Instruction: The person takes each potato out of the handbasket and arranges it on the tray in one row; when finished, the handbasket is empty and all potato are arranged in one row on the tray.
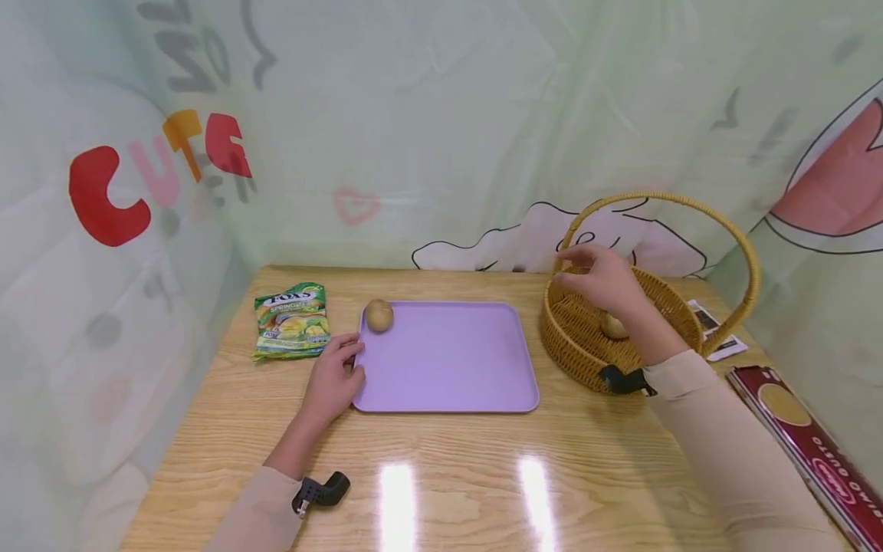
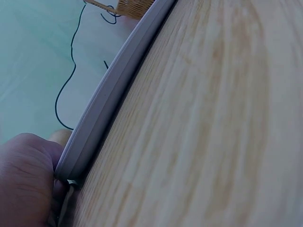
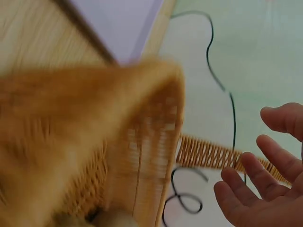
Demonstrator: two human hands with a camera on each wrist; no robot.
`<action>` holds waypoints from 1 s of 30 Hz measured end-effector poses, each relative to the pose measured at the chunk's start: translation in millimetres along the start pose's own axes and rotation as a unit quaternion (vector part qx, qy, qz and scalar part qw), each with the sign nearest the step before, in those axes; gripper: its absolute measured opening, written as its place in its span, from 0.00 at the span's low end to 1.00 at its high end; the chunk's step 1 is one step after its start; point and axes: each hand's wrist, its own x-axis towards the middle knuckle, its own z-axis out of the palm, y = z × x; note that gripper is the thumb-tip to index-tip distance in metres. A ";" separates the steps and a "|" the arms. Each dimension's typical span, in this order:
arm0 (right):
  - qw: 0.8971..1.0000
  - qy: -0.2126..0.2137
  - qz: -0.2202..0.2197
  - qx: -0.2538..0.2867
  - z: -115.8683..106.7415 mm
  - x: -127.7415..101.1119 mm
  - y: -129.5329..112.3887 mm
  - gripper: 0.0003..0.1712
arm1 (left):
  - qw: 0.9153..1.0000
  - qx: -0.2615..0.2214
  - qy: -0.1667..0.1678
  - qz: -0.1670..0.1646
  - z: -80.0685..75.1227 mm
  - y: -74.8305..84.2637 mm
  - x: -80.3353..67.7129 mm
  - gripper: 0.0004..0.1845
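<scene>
My left hand (image 1: 334,383) rests at the left edge of a lilac tray (image 1: 448,356), with fingertips and thumb at the rim. The left wrist view shows the hand (image 2: 26,177) close against the tray's corner (image 2: 80,146). A round brown potato (image 1: 379,315) sits in the tray's far left corner. Over the wicker basket (image 1: 572,345) my right hand (image 1: 607,284) hovers, fingers apart and slightly bent, nothing held. Another potato (image 1: 612,326) lies inside the basket, partly hidden by the right forearm. From the right wrist, the fingers (image 3: 260,175) appear near the basket's handle (image 3: 203,151).
A green Fox's candy bag (image 1: 293,322) lies left of the tray. The basket's tall handle (image 1: 752,276) arches above it. Right of the basket are a white packet (image 1: 724,345) and a long dark red package (image 1: 807,445). A printed curtain (image 1: 414,138) hangs behind the wooden table (image 1: 455,475).
</scene>
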 end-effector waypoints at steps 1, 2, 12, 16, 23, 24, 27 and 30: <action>1.000 -0.001 0.004 -0.005 -3.6 2.1 3.0 0.28 | 1.000 -0.001 0.001 0.001 -0.5 0.1 0.2 0.19; 1.000 -0.002 0.009 -0.010 -6.7 4.3 6.0 0.29 | 1.000 -0.001 0.002 0.002 -1.0 0.2 0.4 0.19; 0.997 -0.034 0.058 -0.035 -23.4 22.1 41.7 0.32 | 1.000 -0.014 -0.002 -0.003 -1.9 0.8 1.1 0.18; 0.996 -0.036 0.045 -0.064 -28.2 27.8 56.0 0.33 | 1.000 -0.019 -0.001 -0.004 -0.4 0.3 0.9 0.18; 0.993 -0.058 0.043 -0.093 -28.3 35.8 83.9 0.31 | 1.000 -0.011 0.005 0.002 0.6 -0.1 0.1 0.18; 0.993 -0.062 0.042 -0.092 -27.7 36.7 87.4 0.30 | 1.000 -0.013 0.006 -0.002 0.1 0.4 0.1 0.18; 0.992 -0.075 0.046 -0.089 -26.6 38.7 96.6 0.33 | 1.000 -0.005 0.005 -0.004 0.4 -0.5 0.5 0.19; 0.991 -0.080 0.060 -0.083 -26.0 39.4 104.0 0.36 | 1.000 0.004 0.003 -0.006 0.7 -1.4 1.6 0.19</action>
